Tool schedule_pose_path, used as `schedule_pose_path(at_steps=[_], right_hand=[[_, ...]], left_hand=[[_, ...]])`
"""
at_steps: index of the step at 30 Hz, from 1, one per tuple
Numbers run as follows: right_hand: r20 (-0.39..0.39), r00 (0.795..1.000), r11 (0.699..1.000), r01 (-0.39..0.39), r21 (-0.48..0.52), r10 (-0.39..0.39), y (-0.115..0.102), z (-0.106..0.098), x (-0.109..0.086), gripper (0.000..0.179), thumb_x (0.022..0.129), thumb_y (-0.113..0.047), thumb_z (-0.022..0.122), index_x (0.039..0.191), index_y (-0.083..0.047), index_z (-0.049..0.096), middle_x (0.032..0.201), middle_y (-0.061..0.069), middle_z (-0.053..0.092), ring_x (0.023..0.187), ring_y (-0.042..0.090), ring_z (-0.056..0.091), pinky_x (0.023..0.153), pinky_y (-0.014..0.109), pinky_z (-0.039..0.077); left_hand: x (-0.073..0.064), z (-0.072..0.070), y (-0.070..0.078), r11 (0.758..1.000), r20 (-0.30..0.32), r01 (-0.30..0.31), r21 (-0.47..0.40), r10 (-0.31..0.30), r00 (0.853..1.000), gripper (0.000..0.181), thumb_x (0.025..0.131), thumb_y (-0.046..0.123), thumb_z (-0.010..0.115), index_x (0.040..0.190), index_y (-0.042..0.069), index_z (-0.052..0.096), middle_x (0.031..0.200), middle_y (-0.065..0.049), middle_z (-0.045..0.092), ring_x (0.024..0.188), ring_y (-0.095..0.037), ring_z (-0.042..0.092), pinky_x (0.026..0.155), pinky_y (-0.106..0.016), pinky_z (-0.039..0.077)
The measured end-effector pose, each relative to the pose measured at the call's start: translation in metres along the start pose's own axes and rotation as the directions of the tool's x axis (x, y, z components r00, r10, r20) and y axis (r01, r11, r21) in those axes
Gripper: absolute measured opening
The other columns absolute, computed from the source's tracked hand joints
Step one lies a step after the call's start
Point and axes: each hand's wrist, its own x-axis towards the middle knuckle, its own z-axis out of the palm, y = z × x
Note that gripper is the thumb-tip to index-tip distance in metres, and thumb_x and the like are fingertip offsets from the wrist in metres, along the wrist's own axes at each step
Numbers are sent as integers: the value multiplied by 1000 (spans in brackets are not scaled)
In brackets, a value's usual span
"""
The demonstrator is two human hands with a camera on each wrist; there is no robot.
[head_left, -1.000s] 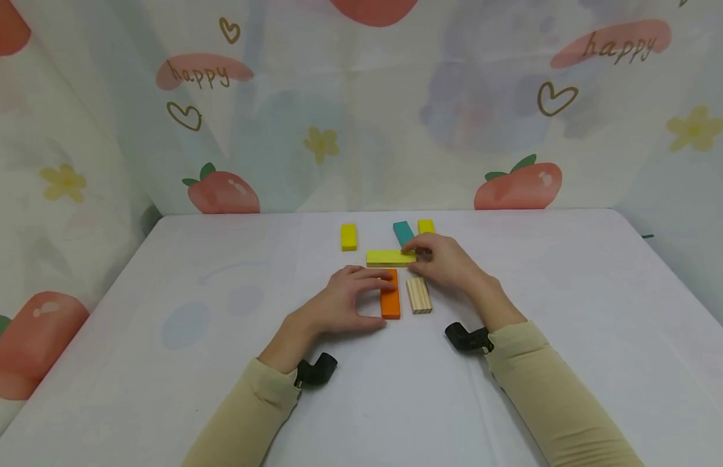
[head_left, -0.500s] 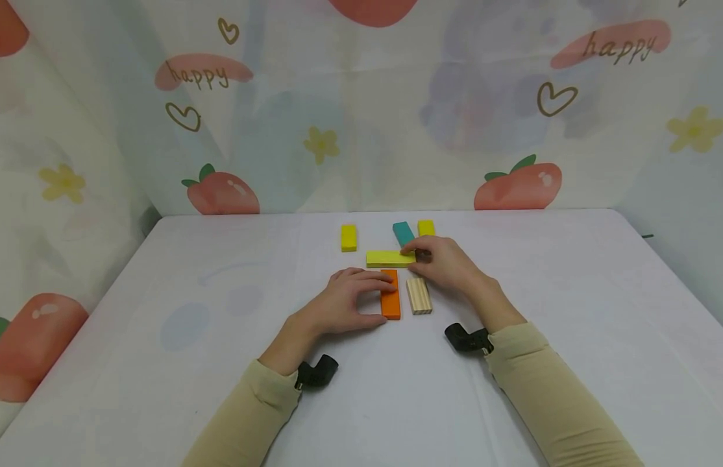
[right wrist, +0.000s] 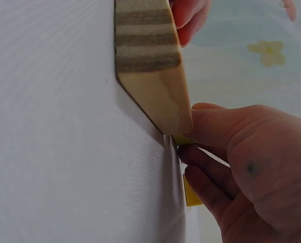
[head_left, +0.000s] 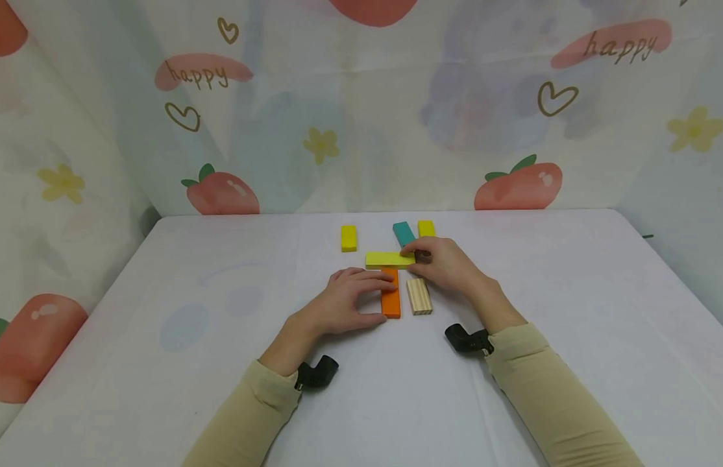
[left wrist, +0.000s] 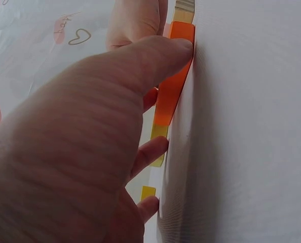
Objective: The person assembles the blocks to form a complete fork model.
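My left hand (head_left: 351,299) holds an orange wooden block (head_left: 391,303) that lies lengthwise on the white table. In the left wrist view its thumb presses the near end of the orange block (left wrist: 172,101). Beyond it, a long yellow-green block (head_left: 382,261) lies crosswise, its near side against the orange block's far end. My right hand (head_left: 446,264) pinches the right end of this yellow-green block between thumb and fingers. Just right of the orange block is a striped plain-wood block (head_left: 420,297), untouched; it fills much of the right wrist view.
Behind the yellow-green block lie a teal block (head_left: 403,233) and a yellow block (head_left: 426,227), partly covered by the right hand. Another yellow block (head_left: 348,239) lies further left. A patterned cloth backdrop (head_left: 373,175) rises at the table's far edge.
The yellow-green block has slid slightly nearer, closing the narrow gap to the orange block. Both hands keep their holds and have barely moved.
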Motion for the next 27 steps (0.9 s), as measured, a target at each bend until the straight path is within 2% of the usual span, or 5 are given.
schedule_pose_path(at_steps=[27], right_hand=[[2, 1000, 1000, -1, 21, 1, 0, 1, -1, 31, 94, -8, 73, 125, -5, 70, 129, 16, 67, 122, 36, 62, 107, 52, 47]], left_hand=[[1, -1, -1, 1000, 6, 3, 5, -3, 1000, 49, 94, 33, 75, 140, 22, 64, 153, 6, 52, 145, -29, 38, 119, -57, 21]])
